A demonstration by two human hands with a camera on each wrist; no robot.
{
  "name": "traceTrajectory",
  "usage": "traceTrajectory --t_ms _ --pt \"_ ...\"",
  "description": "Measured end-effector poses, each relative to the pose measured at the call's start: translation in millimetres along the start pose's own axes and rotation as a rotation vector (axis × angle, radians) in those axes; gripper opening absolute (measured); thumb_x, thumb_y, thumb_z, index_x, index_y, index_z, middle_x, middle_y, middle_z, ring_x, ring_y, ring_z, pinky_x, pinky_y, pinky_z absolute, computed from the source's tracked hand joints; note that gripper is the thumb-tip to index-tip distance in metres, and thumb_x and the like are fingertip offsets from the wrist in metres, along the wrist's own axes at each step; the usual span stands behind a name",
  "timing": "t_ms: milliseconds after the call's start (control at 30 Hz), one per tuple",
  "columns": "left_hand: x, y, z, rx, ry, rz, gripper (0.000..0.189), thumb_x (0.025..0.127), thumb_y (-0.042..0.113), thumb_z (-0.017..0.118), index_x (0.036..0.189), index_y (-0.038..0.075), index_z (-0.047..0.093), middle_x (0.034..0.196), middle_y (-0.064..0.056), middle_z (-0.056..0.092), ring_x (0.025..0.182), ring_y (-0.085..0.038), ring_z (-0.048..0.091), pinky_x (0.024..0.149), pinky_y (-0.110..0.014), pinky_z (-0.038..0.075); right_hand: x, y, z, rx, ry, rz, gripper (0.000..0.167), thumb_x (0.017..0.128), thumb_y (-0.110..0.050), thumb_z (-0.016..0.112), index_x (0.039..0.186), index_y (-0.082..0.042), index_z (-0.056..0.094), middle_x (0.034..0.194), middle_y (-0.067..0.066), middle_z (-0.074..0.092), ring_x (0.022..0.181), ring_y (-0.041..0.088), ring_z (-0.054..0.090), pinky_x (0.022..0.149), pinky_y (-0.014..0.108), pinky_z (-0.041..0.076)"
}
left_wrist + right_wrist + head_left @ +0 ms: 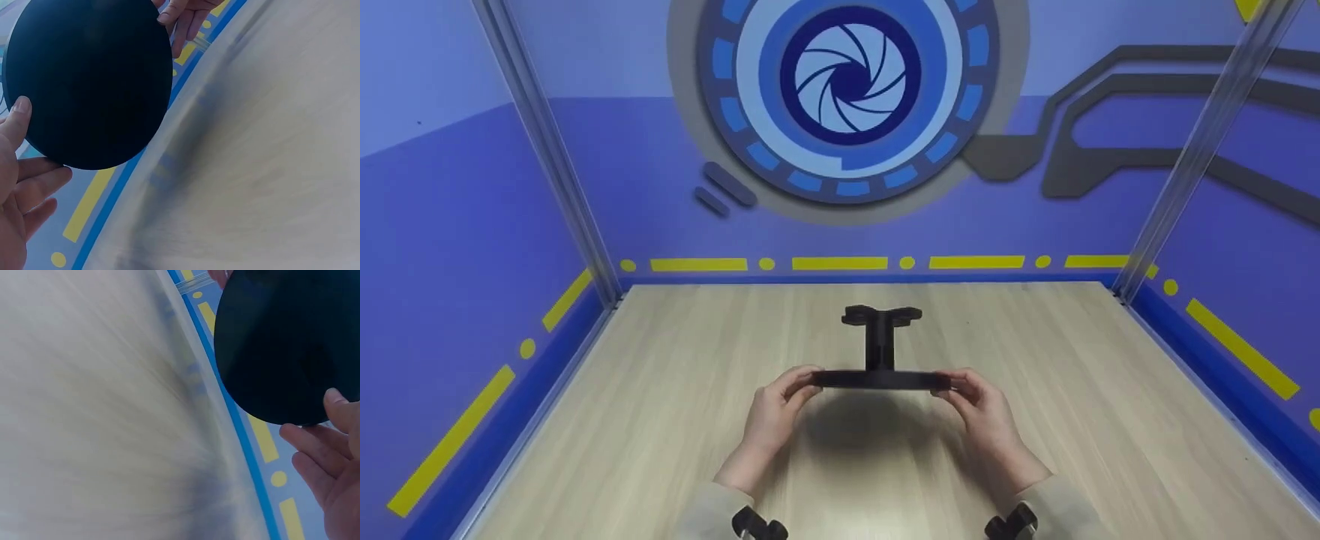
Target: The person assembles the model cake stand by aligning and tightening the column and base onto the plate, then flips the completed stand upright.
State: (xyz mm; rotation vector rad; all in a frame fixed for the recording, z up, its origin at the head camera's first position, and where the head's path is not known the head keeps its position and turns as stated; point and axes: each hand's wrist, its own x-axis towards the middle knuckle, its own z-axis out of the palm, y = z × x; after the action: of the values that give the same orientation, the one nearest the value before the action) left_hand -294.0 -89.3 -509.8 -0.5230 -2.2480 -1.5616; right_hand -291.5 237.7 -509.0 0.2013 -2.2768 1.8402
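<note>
A black stand [880, 345] with a round flat base, a short upright column and a pronged top piece is held level above the table. My left hand [777, 409] pinches the left rim of the base, thumb and fingers at its edge. At the opposite rim my right hand [984, 409] pinches it the same way. The left wrist view shows the smooth dark underside of the base [90, 79] with the left thumb on it. In the right wrist view the right hand [334, 461] has its thumb against that underside. The column and top are hidden in both wrist views.
Below lies a light wood-grain table [697, 450], with the stand's shadow on it. Blue printed panels [607, 180] enclose the back and sides. Metal posts [556, 165] rise at the back corners. Dark devices [757, 525] are strapped to both wrists.
</note>
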Motion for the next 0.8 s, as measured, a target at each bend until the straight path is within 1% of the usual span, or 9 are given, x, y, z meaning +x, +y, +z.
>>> traceTrajectory --t_ms 100,167,233,333,400,500,600,667,800 --pt "3.7 4.5 -1.7 0.006 0.032 -0.025 0.025 0.095 0.02 0.071 0.119 0.015 0.075 0.111 -0.003 0.08 0.105 -0.023 0.077 0.09 -0.028 0.062 1.3 -5 -2 -0.072 0.011 -0.018 0.025 0.092 0.005 0.069 0.114 -0.007 0.074 0.112 0.009 0.077 0.098 0.008 0.074 0.088 0.017 0.059" --pt "5.7 7.5 -2.8 -0.008 0.044 -0.055 0.025 0.094 0.021 0.071 0.118 0.015 0.076 0.11 -0.003 0.08 0.105 -0.023 0.076 0.09 -0.026 0.062 2.2 -7 -4 -0.111 0.005 -0.032 0.024 0.092 0.002 0.071 0.113 -0.01 0.075 0.114 0.006 0.076 0.099 0.004 0.073 0.087 0.016 0.058" --pt "7.3 10.2 -3.4 -0.028 0.047 -0.072 0.024 0.094 0.02 0.072 0.117 0.014 0.077 0.11 -0.004 0.08 0.104 -0.022 0.076 0.089 -0.024 0.061 3.6 -9 -7 -0.134 -0.004 -0.059 0.023 0.092 0.001 0.072 0.112 -0.01 0.075 0.114 0.007 0.076 0.101 0.001 0.071 0.086 0.016 0.059" --pt "8.5 15.3 -4.7 -0.06 0.032 -0.089 0.024 0.095 0.02 0.071 0.117 0.013 0.076 0.11 -0.005 0.079 0.103 -0.017 0.075 0.089 -0.022 0.06 5.6 -13 -11 -0.128 -0.032 -0.081 0.022 0.092 0.001 0.072 0.113 -0.005 0.073 0.112 0.007 0.076 0.101 -0.002 0.069 0.086 0.016 0.058" --pt "10.2 18.7 -5.9 -0.09 0.016 -0.105 0.024 0.095 0.021 0.071 0.117 0.011 0.075 0.11 -0.007 0.079 0.101 -0.013 0.074 0.089 -0.021 0.059 7.0 -16 -14 -0.103 -0.067 -0.084 0.022 0.093 0.001 0.07 0.116 0.0 0.07 0.11 0.004 0.076 0.1 -0.003 0.068 0.086 0.016 0.058" --pt "14.3 23.0 -8.3 -0.17 -0.023 -0.146 0.025 0.096 0.02 0.071 0.118 0.007 0.074 0.112 -0.012 0.077 0.1 -0.007 0.072 0.091 -0.023 0.06 9.3 -23 -19 -0.042 -0.143 -0.068 0.028 0.096 -0.001 0.069 0.122 0.006 0.064 0.108 -0.007 0.075 0.099 -0.002 0.069 0.087 0.018 0.059" --pt "18.9 27.2 -11.8 -0.238 -0.068 -0.19 0.028 0.098 0.02 0.07 0.12 0.003 0.072 0.115 -0.017 0.075 0.101 -0.007 0.072 0.092 -0.027 0.062 12.3 -29 -24 0.03 -0.217 -0.035 0.035 0.098 -0.006 0.068 0.128 0.009 0.058 0.107 -0.014 0.074 0.1 0.001 0.07 0.089 0.021 0.061" --pt "21.8 29.9 -14.4 -0.26 -0.09 -0.216 0.031 0.099 0.022 0.069 0.121 0.001 0.07 0.115 -0.018 0.075 0.1 -0.011 0.074 0.091 -0.03 0.063 14.6 -33 -26 0.088 -0.256 -0.009 0.036 0.099 -0.009 0.068 0.128 0.007 0.057 0.106 -0.015 0.074 0.1 0.004 0.071 0.089 0.025 0.062" --pt "26.1 34.9 -18.7 -0.306 -0.117 -0.287 0.036 0.101 0.025 0.067 0.124 -0.002 0.068 0.11 -0.016 0.077 0.093 -0.017 0.077 0.086 -0.034 0.065 19.5 -40 -29 0.206 -0.318 0.071 0.023 0.1 -0.011 0.065 0.123 -0.006 0.062 0.104 -0.01 0.074 0.097 0.007 0.073 0.086 0.028 0.064"
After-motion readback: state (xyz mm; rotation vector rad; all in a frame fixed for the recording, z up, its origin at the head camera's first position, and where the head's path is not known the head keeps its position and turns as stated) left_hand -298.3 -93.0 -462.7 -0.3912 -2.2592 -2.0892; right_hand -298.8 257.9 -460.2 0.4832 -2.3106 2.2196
